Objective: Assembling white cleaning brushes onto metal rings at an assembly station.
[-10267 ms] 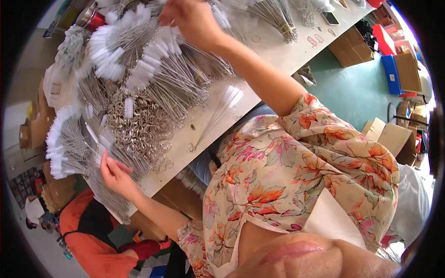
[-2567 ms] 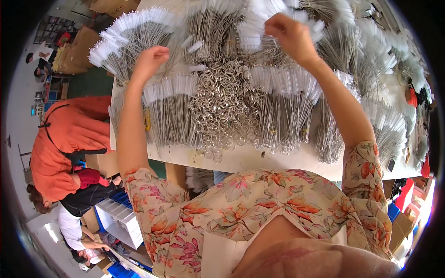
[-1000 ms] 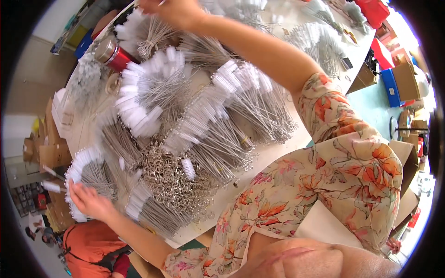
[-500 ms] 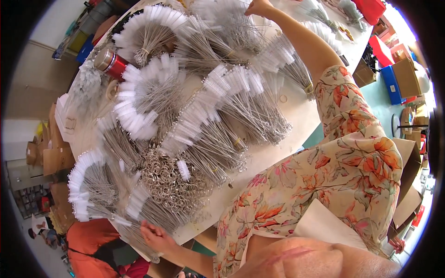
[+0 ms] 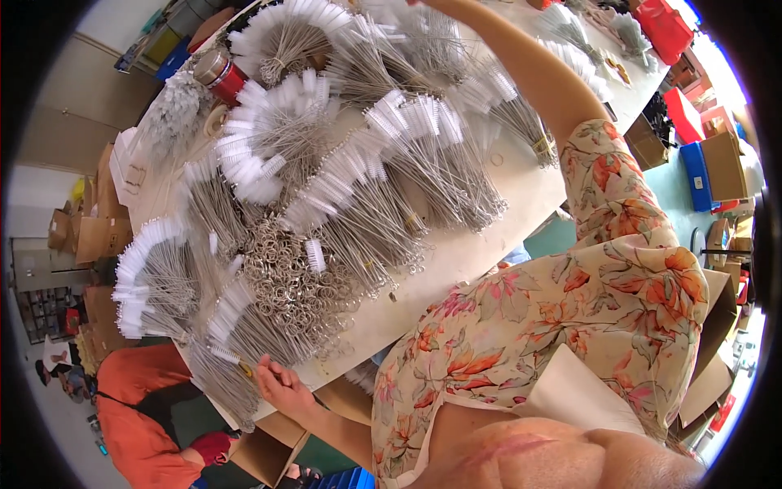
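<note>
My left hand is at the table's near left edge, fingers curled in. Beside its fingertips are a small yellow piece and a bundle of thin wire-handled brushes with white bristles. Whatever the fingers may hold is hidden. My right hand reaches to the far side; the top edge of the picture cuts off nearly all of it, so its fingers do not show. Brush bundles lie below that arm. A heap of shiny metal loops carries one loose white brush.
Many brush bundles cover the table. At its far left stand a red flask with a metal lid and a roll of tape. A person in orange is at the left. A cardboard box stands below the table edge.
The view has shifted, so the near table things sit higher in the picture. My left hand's fingers are more curled. My right hand has slid almost out past the top edge.
</note>
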`<state>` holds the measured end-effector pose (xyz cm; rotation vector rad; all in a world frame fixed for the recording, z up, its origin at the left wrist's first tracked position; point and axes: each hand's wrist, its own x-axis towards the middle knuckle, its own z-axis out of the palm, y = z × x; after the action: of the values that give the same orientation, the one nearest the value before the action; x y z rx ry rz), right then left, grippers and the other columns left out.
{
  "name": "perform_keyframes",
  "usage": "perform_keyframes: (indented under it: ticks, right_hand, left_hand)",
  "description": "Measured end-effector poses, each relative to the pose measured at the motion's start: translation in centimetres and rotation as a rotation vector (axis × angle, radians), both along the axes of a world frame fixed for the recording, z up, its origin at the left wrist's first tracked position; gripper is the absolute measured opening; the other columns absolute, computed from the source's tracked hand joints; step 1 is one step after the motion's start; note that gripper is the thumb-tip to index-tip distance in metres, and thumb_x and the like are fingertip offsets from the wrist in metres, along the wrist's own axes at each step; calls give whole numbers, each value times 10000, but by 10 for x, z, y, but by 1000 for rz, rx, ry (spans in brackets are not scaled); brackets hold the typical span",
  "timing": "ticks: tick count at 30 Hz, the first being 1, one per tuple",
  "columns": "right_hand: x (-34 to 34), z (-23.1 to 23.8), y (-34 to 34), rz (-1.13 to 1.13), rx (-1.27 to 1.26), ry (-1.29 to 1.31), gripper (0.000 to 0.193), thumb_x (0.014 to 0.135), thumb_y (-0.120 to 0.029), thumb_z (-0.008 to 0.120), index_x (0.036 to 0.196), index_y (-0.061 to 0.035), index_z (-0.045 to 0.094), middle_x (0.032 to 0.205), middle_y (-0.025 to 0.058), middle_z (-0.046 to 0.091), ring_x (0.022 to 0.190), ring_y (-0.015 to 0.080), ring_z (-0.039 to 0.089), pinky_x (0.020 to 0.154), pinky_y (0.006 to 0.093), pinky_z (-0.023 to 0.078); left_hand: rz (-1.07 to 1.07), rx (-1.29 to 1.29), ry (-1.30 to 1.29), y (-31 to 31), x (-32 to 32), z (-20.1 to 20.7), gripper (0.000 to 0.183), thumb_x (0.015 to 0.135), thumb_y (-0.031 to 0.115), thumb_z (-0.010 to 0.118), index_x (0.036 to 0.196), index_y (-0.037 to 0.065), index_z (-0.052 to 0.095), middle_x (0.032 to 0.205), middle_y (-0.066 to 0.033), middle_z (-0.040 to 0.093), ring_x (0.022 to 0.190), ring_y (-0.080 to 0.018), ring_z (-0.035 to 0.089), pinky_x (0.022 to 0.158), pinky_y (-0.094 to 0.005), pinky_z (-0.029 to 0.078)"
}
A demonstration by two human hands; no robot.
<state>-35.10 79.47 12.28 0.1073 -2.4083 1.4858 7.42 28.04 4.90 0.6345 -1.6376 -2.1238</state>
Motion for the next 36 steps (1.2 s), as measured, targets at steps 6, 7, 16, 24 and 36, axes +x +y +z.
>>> perform_keyframes:
  ticks: [6,7,16,24,36]
  right_hand:
    - [3,-61,-28,-82,534,-62,267,662,-319,600,812,-133,718,808,150,671,772,278,649,725,395,507]
    - [10,-59,-30,-87,522,-90,258,660,-299,606,821,-133,719,811,147,674,775,279,650,718,390,511]
    - [38,-49,-94,-143,961,-80,257,685,-326,638,844,-129,680,872,103,668,863,304,635,737,423,494]
    - [27,-39,-106,-104,1041,-195,321,692,-243,604,978,-102,639,978,136,649,940,316,621,756,429,492]
    - [-48,-31,-40,-335,919,766,181,823,-135,490,914,-35,609,952,171,606,827,348,600,685,417,513]
  left_hand:
    - [-24,50,-17,12,15,-7,267,945,232,491,1031,-9,565,683,7,473,475,-17,323,371,-148,224]
    - [-16,51,-16,12,22,-5,267,945,232,491,1031,-9,565,683,7,473,475,-17,323,371,-148,224]
    - [96,126,-50,5,49,-28,250,951,215,480,1032,-9,556,704,9,477,484,-16,324,385,-148,227]
    - [-5,128,-12,20,32,-41,216,943,184,496,1010,-10,564,724,-5,481,503,-23,308,402,-157,225]
    - [-125,37,180,29,7,-50,271,934,232,512,1013,-18,583,735,-7,490,564,-54,385,473,-175,304]
